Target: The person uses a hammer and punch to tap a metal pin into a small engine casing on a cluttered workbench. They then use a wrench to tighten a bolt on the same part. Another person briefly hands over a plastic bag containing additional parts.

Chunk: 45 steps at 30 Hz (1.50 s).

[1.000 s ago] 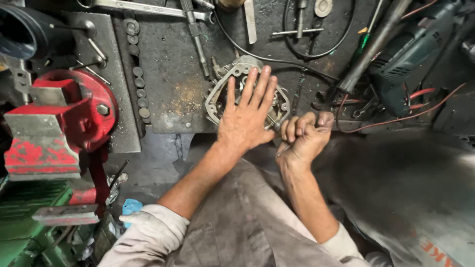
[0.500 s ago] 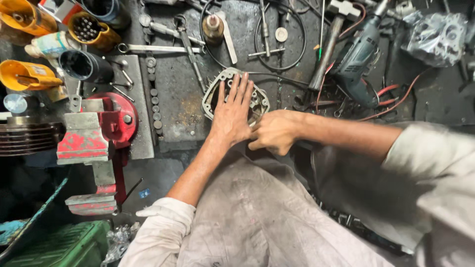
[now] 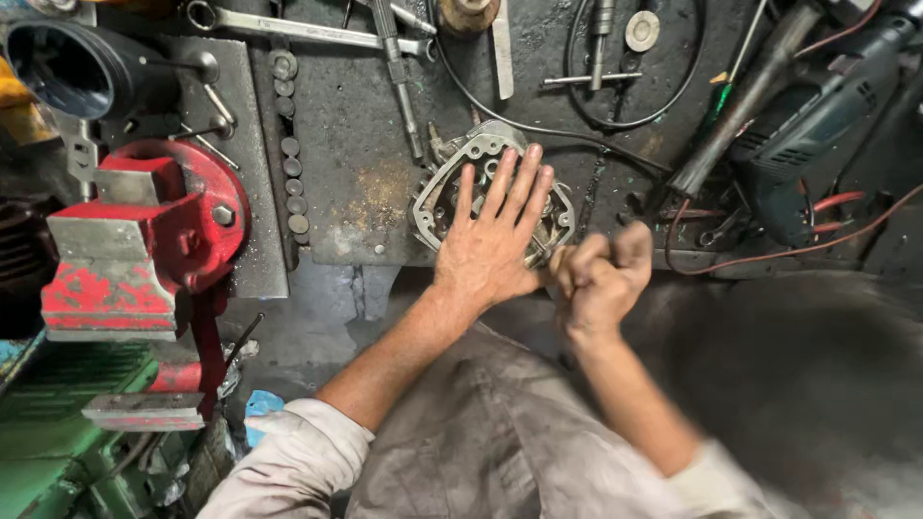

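A grey metal engine cover (image 3: 448, 179), ring-shaped with bolt holes, lies on the dark workbench (image 3: 356, 125). My left hand (image 3: 495, 235) rests flat on it with the fingers spread, pressing it down. My right hand (image 3: 598, 277) is clenched in a fist just to the right of the cover's lower edge, thumb up; motion blur hides whether anything is inside the fist. Both forearms reach out over my grey trousers.
A red bench vise (image 3: 135, 240) stands at the left. A blue electric drill (image 3: 817, 125) with red wires lies at the right. Spanners (image 3: 288, 29), a black cable loop (image 3: 615, 96), a black tube (image 3: 67, 67) and several round slugs (image 3: 293, 163) lie further back.
The view swung left and back. My right hand drew back from the cover's edge into a raised fist beside it. My left hand stayed flat on the cover.
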Motion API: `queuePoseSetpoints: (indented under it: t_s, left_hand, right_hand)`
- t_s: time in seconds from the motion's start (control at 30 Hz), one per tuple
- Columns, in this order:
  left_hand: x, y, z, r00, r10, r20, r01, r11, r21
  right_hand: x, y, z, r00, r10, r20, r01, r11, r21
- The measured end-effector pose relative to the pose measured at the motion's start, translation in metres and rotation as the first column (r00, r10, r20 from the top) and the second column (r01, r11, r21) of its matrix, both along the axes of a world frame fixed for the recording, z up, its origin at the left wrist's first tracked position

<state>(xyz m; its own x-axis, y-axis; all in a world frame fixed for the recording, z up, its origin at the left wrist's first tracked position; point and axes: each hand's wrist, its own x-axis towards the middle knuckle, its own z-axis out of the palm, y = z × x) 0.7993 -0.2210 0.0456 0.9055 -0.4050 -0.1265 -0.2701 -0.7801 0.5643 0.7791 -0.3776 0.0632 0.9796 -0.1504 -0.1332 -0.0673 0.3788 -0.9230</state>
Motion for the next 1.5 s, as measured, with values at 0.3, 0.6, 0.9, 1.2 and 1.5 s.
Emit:
queuePoseSetpoints:
  t_s: [0.3,0.6,0.9,1.2,1.5]
  left_hand:
    - [-0.01,-0.009,0.009,0.984,0.091,0.154,-0.096,0.995,0.024]
    - [-0.038,-0.053,0.032,0.883,0.448,0.139,-0.458,0.887,0.052]
    - [-0.041,-0.05,0.04,0.877,0.414,0.245,-0.422,0.906,-0.021]
    - [0.003,0.011,0.063,0.816,0.579,-0.012,-0.516,0.718,-0.467]
    - [-0.016,0.071,0.042,0.629,0.242,-0.739,-0.695,-0.25,-0.674]
  right_hand:
    - [0.003,0.012,0.003,0.933,-0.337,-0.125,0.348,0.935,0.073]
    - [-0.055,-0.074,0.028,0.974,-0.228,0.018,0.228,0.974,-0.012]
    - [-0.101,-0.141,0.017,0.99,-0.124,-0.071,0.126,0.992,0.016]
    - [-0.102,-0.162,0.016,0.994,-0.109,-0.018,0.111,0.991,0.08]
    - [-0.092,-0.167,0.032,0.998,-0.067,-0.001,0.067,0.998,-0.02]
